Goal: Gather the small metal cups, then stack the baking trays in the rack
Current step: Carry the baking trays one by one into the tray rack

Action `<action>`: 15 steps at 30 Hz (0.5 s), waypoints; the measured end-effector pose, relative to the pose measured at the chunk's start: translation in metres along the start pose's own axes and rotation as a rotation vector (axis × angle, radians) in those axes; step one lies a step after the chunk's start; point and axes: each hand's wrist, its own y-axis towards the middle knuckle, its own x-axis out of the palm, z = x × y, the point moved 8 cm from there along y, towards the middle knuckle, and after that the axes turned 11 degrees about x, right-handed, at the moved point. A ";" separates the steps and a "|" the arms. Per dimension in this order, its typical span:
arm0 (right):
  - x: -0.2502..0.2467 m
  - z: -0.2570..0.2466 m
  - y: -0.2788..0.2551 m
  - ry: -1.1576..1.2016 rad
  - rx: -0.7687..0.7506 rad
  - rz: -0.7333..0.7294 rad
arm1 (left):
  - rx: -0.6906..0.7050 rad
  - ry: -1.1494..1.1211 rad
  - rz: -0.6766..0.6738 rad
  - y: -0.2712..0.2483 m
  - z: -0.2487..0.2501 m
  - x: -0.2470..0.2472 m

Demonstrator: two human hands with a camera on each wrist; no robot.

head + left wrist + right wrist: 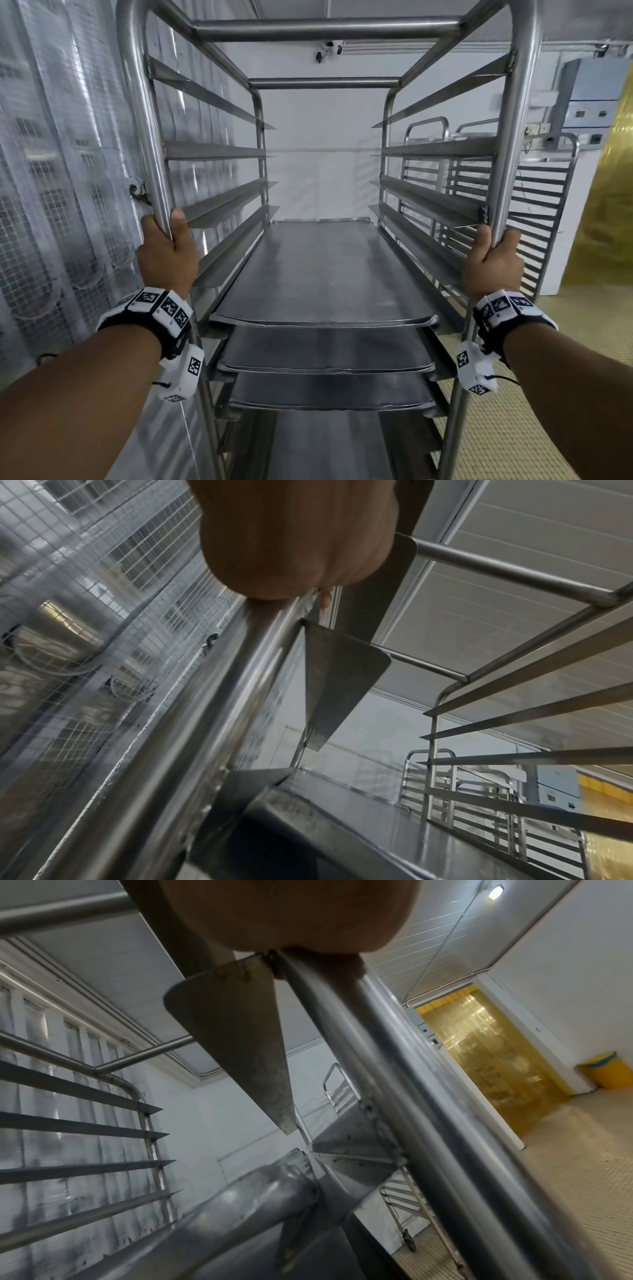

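Observation:
A tall steel tray rack (329, 29) fills the head view. Three flat metal baking trays (322, 274) sit on its slide rails, one above another, with a further tray (325, 445) lower down. My left hand (168, 253) grips the rack's front left post (147, 137). My right hand (491, 260) grips the front right post (517, 137). In the left wrist view the left hand (298, 547) wraps the post (192, 723) above a tray corner (308, 818). The right wrist view has the right hand (291, 915) on its post (394, 1069). No small metal cups are in view.
A clear plastic strip curtain over wire mesh (51, 188) hangs close on the left. Empty racks (544, 205) stand behind on the right. A yellow strip curtain doorway (479, 1056) and a yellow bin (603, 1073) lie to the right. Tiled floor (565, 342) is on the right.

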 end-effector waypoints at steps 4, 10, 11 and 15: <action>0.005 0.003 0.006 -0.022 0.003 -0.008 | 0.007 -0.003 0.001 -0.001 0.002 0.007; 0.015 0.009 0.020 -0.004 0.003 0.013 | 0.007 -0.013 -0.012 0.000 0.003 0.027; 0.018 0.009 0.022 -0.007 0.008 0.013 | 0.010 -0.010 -0.016 0.000 0.003 0.031; 0.033 0.013 0.033 -0.015 0.015 0.024 | -0.009 -0.037 -0.042 0.003 0.001 0.053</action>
